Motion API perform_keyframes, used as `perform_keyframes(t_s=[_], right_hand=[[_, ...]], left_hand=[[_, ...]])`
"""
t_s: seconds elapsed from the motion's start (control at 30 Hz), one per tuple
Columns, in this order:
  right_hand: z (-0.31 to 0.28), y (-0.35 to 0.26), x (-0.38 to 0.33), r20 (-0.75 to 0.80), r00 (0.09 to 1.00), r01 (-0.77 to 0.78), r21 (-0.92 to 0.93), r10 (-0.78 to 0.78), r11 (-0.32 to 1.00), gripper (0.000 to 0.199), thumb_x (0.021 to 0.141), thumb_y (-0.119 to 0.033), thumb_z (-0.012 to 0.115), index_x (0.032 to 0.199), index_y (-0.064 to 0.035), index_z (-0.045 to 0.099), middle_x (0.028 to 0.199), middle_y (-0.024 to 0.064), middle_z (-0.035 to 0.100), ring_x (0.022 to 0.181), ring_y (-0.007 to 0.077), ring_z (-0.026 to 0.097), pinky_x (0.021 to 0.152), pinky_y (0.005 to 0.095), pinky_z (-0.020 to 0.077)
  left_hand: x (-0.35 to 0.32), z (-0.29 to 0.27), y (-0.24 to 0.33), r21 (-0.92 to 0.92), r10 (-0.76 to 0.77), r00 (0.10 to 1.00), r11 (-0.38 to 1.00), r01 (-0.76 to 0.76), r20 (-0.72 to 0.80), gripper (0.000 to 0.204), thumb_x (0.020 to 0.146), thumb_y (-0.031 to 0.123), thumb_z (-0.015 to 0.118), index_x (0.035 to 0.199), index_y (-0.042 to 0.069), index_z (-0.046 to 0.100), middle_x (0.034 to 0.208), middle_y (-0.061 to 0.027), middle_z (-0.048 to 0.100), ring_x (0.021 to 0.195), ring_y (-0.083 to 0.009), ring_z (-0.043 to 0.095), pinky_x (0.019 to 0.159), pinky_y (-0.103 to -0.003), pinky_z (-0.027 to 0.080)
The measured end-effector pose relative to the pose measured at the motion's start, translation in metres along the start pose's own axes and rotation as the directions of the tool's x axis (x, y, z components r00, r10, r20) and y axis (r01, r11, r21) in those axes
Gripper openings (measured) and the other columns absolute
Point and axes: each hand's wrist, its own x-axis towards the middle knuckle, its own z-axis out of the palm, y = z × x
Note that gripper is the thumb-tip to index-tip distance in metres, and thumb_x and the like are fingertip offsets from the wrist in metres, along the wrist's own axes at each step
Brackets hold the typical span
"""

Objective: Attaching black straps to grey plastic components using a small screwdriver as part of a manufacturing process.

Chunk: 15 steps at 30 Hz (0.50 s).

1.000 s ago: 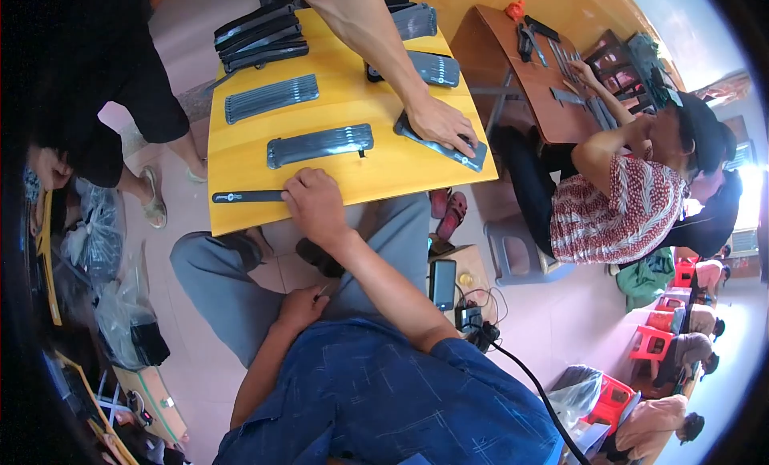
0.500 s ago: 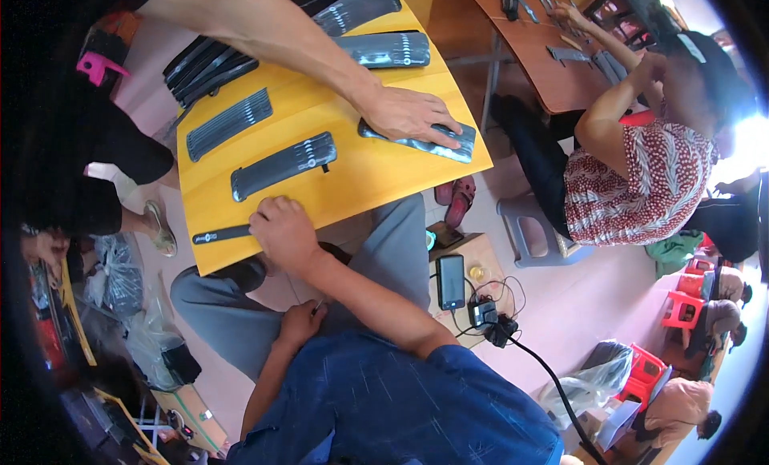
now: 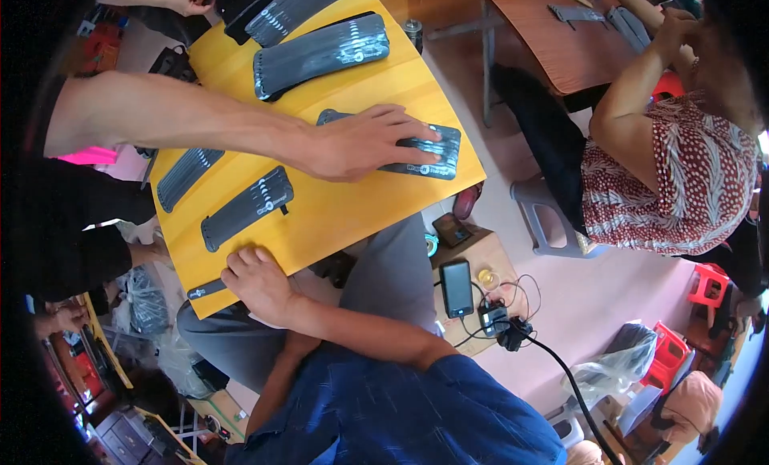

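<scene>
My right hand (image 3: 260, 285) is at the near left edge of the yellow table, its bent fingers on one end of a black strap (image 3: 207, 289). The strap's other end lies flat toward the corner. My left hand is below the table edge, mostly hidden behind my right forearm; its fingers do not show. A small white edge shows under my right hand, too little to name. Beyond my right hand lies a flat bundle of black straps (image 3: 248, 209). Another person's hand (image 3: 360, 144) presses on a second bundle (image 3: 436, 157) at the table's right.
More strap bundles (image 3: 320, 56) lie at the far side of the yellow table (image 3: 336, 217). A cardboard box (image 3: 481, 257) with a phone (image 3: 457, 289) and cables stands right of my leg. A person in a patterned shirt (image 3: 673, 177) sits at a brown table (image 3: 553, 48).
The view has shifted. My right hand stays on the strap, and less of it shows. My left hand has gone behind my right forearm. The other person's hand still presses its bundle.
</scene>
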Motion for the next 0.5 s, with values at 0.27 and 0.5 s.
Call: perform_keyframes(t_s=[0.27,0.5], right_hand=[[0.005,-0.015,0.007,-0.011,1.0,-0.01,0.001,0.01,1.0,0.015,0.087,-0.019,0.057,0.093,-0.008,0.065,0.105,0.0093,0.06,0.106,0.0253,0.056,0.097,0.0391,0.0412],[-0.004,-0.036,0.013,0.016,1.0,0.013,0.085,-0.015,0.996,0.019,0.087,-0.018,0.057,0.097,-0.0061,0.068,0.108,0.0106,0.061,0.109,0.0258,0.055,0.098,0.039,0.0418]], left_hand=[[0.115,-0.166,0.103,0.389,0.932,-0.315,-0.362,-0.847,0.18,0.084,0.076,0.0,0.068,0.155,0.019,0.044,0.158,-0.0106,0.039,0.144,-0.0287,0.041,0.124,-0.052,0.028],[0.108,-0.196,0.09,-0.05,0.93,-0.281,-0.278,-0.959,0.234,0.08,0.081,0.001,0.068,0.155,0.018,0.043,0.16,-0.0135,0.039,0.148,-0.0313,0.038,0.125,-0.052,0.026]])
